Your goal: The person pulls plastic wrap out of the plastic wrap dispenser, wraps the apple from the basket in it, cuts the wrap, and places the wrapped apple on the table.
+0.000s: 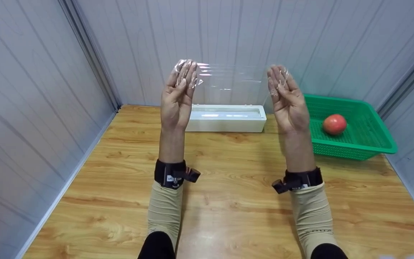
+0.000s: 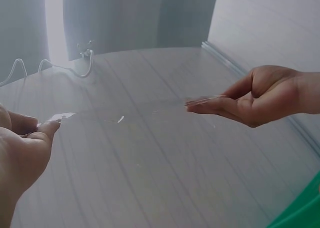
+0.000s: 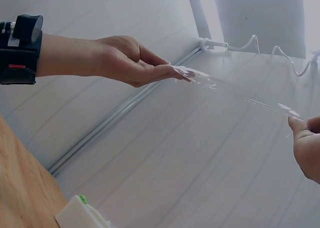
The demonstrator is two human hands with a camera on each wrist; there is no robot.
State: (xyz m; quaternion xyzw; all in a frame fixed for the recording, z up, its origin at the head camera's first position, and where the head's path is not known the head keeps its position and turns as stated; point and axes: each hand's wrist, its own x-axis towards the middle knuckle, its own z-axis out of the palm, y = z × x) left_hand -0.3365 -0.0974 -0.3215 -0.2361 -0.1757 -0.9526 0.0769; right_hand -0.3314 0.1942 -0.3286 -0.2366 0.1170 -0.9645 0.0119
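A sheet of clear plastic wrap (image 1: 228,77) is stretched between my two raised hands, showing mostly as glints of light. My left hand (image 1: 177,95) pinches its left end between thumb and fingers, and some film bunches over the fingertips. At the other end, my right hand (image 1: 289,99) pinches the film the same way. Both palms face up toward the head camera. In the left wrist view the film (image 2: 120,112) spans the gap almost level. Below and behind it, a long white wrap box (image 1: 228,124) stands on the table against the back wall.
A green plastic basket (image 1: 350,149) stands at the right by the wall, holding a red tomato-like round fruit (image 1: 334,124). The wooden table (image 1: 225,201) is bounded by pale panel walls (image 1: 221,32) at the back and both sides.
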